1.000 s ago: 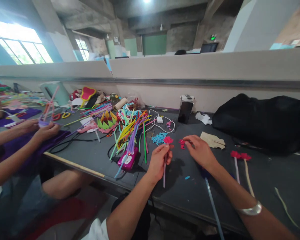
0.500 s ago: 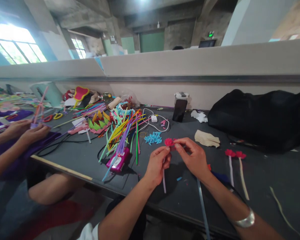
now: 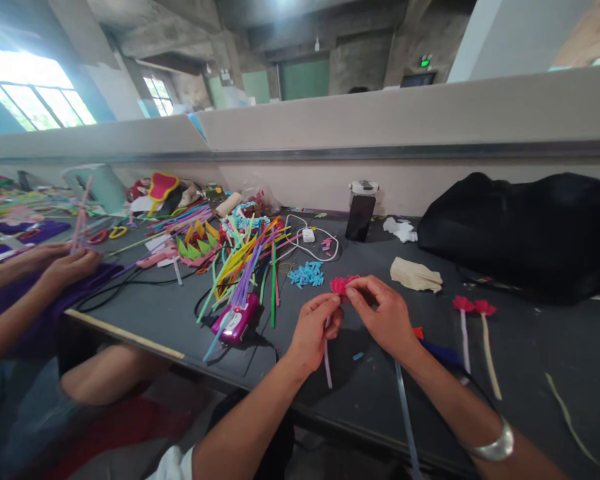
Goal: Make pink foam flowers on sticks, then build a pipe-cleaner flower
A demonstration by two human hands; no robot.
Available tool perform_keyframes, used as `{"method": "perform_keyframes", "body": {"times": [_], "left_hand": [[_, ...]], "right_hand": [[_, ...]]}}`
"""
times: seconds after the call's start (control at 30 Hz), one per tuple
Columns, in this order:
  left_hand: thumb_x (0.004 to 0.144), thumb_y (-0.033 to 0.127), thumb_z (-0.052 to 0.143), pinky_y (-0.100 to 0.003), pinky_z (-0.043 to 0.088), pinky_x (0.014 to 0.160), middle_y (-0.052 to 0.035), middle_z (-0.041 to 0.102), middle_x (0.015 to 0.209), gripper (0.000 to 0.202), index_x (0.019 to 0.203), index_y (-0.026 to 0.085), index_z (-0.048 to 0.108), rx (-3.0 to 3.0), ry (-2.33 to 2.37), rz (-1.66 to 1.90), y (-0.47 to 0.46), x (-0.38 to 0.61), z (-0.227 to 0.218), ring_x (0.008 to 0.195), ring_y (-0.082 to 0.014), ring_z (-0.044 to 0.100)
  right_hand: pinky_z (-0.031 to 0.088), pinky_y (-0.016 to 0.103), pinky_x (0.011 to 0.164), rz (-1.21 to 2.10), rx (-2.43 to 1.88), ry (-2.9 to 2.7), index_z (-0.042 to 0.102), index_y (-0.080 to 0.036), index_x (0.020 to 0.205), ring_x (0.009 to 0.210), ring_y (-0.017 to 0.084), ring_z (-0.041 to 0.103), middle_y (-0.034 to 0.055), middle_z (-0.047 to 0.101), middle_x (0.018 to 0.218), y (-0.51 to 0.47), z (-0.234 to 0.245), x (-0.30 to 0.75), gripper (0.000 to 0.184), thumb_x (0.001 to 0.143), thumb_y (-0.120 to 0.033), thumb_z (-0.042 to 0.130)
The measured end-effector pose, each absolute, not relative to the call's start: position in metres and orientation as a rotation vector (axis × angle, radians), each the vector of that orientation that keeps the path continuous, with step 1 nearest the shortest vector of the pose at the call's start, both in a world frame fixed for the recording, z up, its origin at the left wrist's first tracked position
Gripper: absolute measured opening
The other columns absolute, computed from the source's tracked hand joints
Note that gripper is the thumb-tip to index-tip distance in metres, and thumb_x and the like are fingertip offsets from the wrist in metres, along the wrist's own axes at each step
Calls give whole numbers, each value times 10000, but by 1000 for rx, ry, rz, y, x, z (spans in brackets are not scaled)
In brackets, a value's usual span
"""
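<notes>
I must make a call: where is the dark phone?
Head view, table's far edge, centre: the dark phone leans on a white-lidded jar, left of crumpled tissue.

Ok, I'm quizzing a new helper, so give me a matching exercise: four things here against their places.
1 red paper flower on a pale stick
2 magenta plastic gadget
3 dark flat phone
4 black fabric bag

a right side of table
b on end by the back wall
c between left hand and right hand
d beside the heap of coloured sticks

Pairs: 1c, 2d, 3b, 4a
</notes>
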State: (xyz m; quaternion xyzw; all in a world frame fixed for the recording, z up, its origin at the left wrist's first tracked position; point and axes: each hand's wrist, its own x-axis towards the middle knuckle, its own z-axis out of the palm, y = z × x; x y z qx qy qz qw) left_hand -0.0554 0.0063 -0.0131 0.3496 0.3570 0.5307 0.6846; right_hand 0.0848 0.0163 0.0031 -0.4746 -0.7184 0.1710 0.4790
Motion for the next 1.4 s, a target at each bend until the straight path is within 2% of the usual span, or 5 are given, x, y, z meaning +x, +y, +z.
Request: {"method": "perform_keyframes", "body": {"times": [0.17,0.4,0.73,1.07,1.4], "left_hand": [[747,462,701,-195,175,395,29,481,523,350,683,146,565,787,774,1205,7,-56,-14,402,-38,307],[756,440,702,-206,105,403,82,340,467,318,777,131,631,816,746,1129,7,-57,-16,391,-33,218],[740,407,727,-204,113,411,89,318,467,302,740,126,615,789,764,1125,4,-57,-13,403,-29,204],[777,405,723,-199,104,430,99,296,497,328,880,101,654,756,692,1204,5,-59,-13,425,-28,191],[742,373,775,-192,114,432,97,303,507,301,809,116,633,754,673,1232,6,-59,-18,436,-27,211]], "right_hand": [[459,256,633,423,-1162,-1761,613,-216,815,643,149,589,6,662,728,16,4,84,154,895,-308,520],[446,260,651,512,-1150,-1740,586,-216,789,663,151,604,3,658,730,18,5,86,156,885,-305,501],[420,259,650,500,-1115,-1805,537,-213,777,679,148,580,-1,617,723,18,6,88,178,912,-284,446],[426,244,590,511,-1120,-1599,661,-208,907,590,122,560,-10,656,732,14,2,85,176,921,-333,538],[442,245,634,477,-1032,-1629,679,-214,889,663,131,594,-4,711,787,10,4,83,99,893,-269,597]]}}
